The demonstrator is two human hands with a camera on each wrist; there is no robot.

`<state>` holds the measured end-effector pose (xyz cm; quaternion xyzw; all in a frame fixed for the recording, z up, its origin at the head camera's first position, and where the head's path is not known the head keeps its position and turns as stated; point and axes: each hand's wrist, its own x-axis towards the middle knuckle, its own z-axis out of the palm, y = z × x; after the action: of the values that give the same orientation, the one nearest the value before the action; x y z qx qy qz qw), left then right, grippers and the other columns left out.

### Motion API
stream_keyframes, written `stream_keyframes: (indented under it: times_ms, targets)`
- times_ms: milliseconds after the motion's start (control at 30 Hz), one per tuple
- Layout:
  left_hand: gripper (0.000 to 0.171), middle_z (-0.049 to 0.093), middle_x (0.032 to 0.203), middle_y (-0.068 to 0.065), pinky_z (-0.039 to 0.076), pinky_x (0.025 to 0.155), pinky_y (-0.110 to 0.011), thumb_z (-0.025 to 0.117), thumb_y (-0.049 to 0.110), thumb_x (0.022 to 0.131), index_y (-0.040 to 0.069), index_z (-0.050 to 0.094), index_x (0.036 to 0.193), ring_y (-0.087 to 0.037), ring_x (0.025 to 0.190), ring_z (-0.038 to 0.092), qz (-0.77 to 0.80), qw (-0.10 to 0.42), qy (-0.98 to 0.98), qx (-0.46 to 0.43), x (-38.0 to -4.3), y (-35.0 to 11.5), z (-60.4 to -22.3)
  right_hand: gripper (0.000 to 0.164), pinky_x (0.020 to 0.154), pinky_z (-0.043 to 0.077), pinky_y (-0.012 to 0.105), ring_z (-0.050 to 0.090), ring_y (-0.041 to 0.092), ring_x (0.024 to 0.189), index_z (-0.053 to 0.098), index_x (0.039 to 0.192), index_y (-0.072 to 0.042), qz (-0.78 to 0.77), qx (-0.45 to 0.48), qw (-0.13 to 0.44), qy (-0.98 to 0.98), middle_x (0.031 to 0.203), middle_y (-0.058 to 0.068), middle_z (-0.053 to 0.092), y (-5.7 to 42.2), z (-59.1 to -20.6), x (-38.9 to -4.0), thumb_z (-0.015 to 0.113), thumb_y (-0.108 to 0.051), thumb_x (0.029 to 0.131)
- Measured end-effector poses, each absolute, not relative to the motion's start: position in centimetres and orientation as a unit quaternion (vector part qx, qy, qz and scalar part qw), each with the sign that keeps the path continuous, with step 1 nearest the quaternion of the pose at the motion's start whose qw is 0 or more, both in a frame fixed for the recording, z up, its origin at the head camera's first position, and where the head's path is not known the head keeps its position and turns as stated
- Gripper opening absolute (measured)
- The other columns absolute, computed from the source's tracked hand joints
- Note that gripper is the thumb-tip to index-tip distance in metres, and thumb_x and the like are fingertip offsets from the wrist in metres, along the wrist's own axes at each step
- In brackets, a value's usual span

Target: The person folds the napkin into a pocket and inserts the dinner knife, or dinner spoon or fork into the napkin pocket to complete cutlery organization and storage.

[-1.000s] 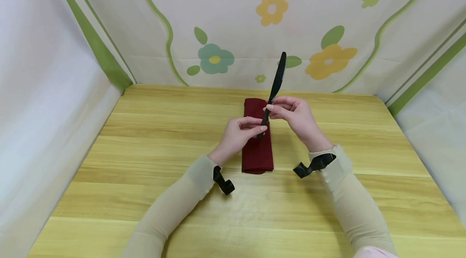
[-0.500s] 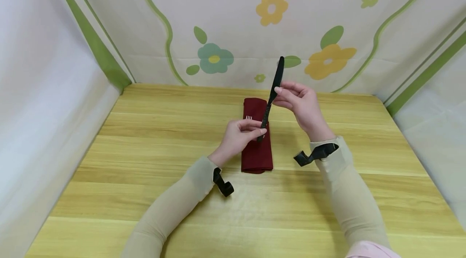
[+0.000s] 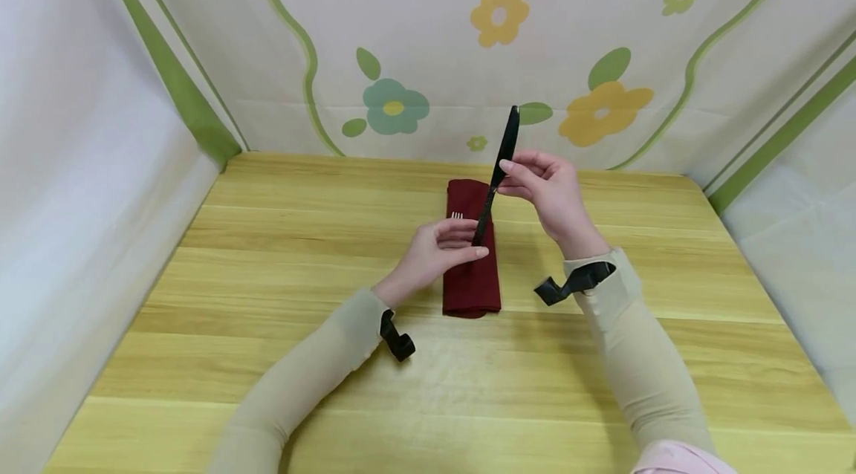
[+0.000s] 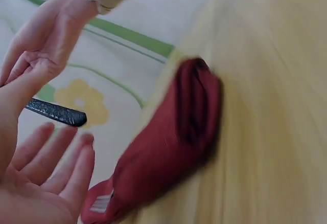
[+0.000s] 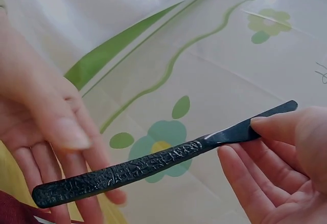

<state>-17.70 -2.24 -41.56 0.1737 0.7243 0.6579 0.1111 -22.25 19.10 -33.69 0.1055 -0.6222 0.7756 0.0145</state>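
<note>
My right hand (image 3: 556, 195) pinches a black table knife (image 5: 117, 177) by its blade, between thumb and fingers. The knife is held up at a slant, with a textured handle pointing down toward my left hand (image 3: 435, 252). The left fingers are extended and the thumb stands apart from the handle; in the left wrist view a gap shows between the fingertips and the handle end (image 4: 69, 116). Beneath the hands lies a folded dark red cloth napkin (image 3: 471, 288). Fork tines (image 3: 457, 215) show from it; the rest of the fork is hidden.
The wooden table (image 3: 267, 296) spreads around the napkin. White fabric with green bands and printed flowers (image 3: 500, 15) hangs behind the table and at both sides. A black wrist mount (image 3: 575, 282) sits on each beige-sleeved forearm.
My right hand has slid from the knife's handle up to its blade. My left thumb and fingers have let go of the handle, and the left hand has shifted slightly left.
</note>
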Motion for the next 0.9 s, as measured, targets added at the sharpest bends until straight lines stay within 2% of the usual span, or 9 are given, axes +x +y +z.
stream_keyframes:
  times_ms: [33,67,167,267,300,367,467,700,900]
  targets:
    - [0.054,0.067,0.127,0.005,0.051,0.098,-0.035,0.083,0.031,0.088,0.012,0.065,0.136,-0.014,0.114,0.063,0.63,0.109,0.744,0.191,-17.6,-2.5,-41.5,0.014,0.077,0.06,0.038,0.072,0.025,0.072,0.069,0.103,0.005,0.777,0.106,0.015,-0.621,0.089,0.014,0.071,19.1,-33.7,-22.2,0.074,-0.005,0.094]
    - [0.062,0.068,0.117,0.007,0.052,0.094,-0.033,0.082,0.037,0.088,0.014,0.061,0.141,-0.012,0.104,0.065,0.596,0.112,0.767,0.209,-17.4,-2.8,-41.5,0.015,0.077,0.06,0.039,0.072,0.025,0.072,0.069,0.103,0.005,0.777,0.107,0.017,-0.621,0.089,0.014,0.071,19.2,-33.7,-22.2,0.074,-0.005,0.094]
    - [0.089,0.056,0.142,0.001,0.042,0.107,-0.037,0.075,0.06,0.086,0.016,0.042,0.156,-0.013,0.128,0.052,0.453,0.121,0.839,0.277,-16.6,-3.4,-41.5,0.014,0.076,0.06,0.038,0.072,0.025,0.071,0.069,0.103,0.006,0.778,0.111,0.024,-0.618,0.089,0.014,0.071,19.4,-33.6,-22.0,0.073,-0.004,0.094]
    - [0.112,0.028,0.164,-0.013,0.026,0.118,-0.039,0.063,0.077,0.085,0.01,0.02,0.163,-0.022,0.148,0.028,0.283,0.136,0.88,0.356,-15.5,-3.7,-41.5,0.012,0.074,0.061,0.037,0.072,0.024,0.07,0.07,0.101,0.005,0.778,0.116,0.03,-0.617,0.088,0.014,0.071,19.7,-33.5,-21.9,0.074,-0.003,0.094]
    - [0.115,0.005,0.169,-0.011,0.012,0.122,-0.042,0.059,0.079,0.085,0.008,0.014,0.164,-0.024,0.154,0.006,0.236,0.137,0.884,0.379,-15.0,-3.6,-41.5,0.011,0.074,0.061,0.037,0.072,0.024,0.069,0.07,0.101,0.005,0.778,0.118,0.032,-0.617,0.088,0.014,0.071,19.8,-33.4,-21.9,0.074,-0.003,0.094]
    - [0.121,-0.004,0.169,-0.013,0.005,0.122,-0.042,0.053,0.083,0.084,0.004,0.007,0.163,-0.028,0.154,-0.003,0.162,0.137,0.885,0.415,-14.2,-3.5,-41.6,0.012,0.074,0.061,0.036,0.072,0.024,0.069,0.07,0.1,0.005,0.777,0.119,0.033,-0.617,0.088,0.015,0.071,19.9,-33.3,-21.8,0.074,-0.003,0.093]
    - [0.124,-0.008,0.169,-0.011,0.0,0.122,-0.043,0.048,0.088,0.082,0.006,0.003,0.163,-0.027,0.153,-0.009,0.104,0.141,0.88,0.442,-12.9,-3.2,-41.8,0.014,0.074,0.061,0.036,0.072,0.025,0.07,0.07,0.101,0.005,0.776,0.117,0.034,-0.619,0.089,0.015,0.071,20.0,-33.1,-21.9,0.075,-0.004,0.093]
    - [0.122,-0.006,0.17,-0.005,-0.003,0.122,-0.039,0.045,0.089,0.082,0.012,-0.002,0.164,-0.02,0.153,-0.01,0.064,0.165,0.875,0.45,-11.7,-2.7,-42.2,0.022,0.077,0.06,0.037,0.071,0.026,0.073,0.068,0.106,0.008,0.783,0.108,0.028,-0.612,0.092,0.017,0.07,20.1,-33.1,-22.8,0.077,-0.007,0.092]
    - [0.12,-0.01,0.169,-0.002,-0.007,0.121,-0.038,0.036,0.092,0.082,0.015,-0.007,0.163,-0.017,0.152,-0.013,0.046,0.168,0.881,0.44,-11.6,-2.4,-42.8,0.019,0.078,0.06,0.038,0.071,0.025,0.072,0.069,0.104,0.008,0.794,0.099,0.02,-0.599,0.092,0.017,0.071,19.8,-33.9,-24.2,0.076,-0.005,0.092]
